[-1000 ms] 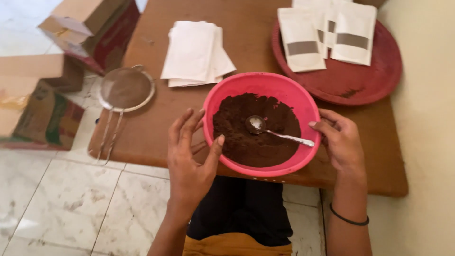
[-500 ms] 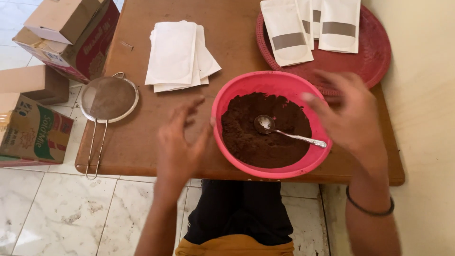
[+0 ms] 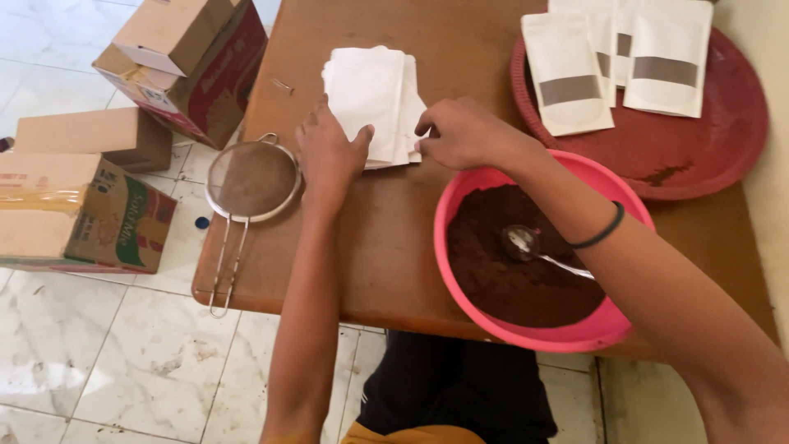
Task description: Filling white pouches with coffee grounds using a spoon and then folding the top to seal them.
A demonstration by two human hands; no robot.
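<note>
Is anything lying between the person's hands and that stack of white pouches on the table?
Nothing visible does. The left hand rests against the stack of white pouches at its left edge, and the right hand touches its right edge. The sieve lies off to the left.

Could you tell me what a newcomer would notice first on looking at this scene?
Most striking is the pink bowl of dark brown powder at the table's near edge, with a metal spoon lying in it. Behind it, the left hand and right hand both rest on a stack of white pouches. At far right, a red tray carries more white pouches with grey windows; a metal sieve overhangs the left edge.
</note>
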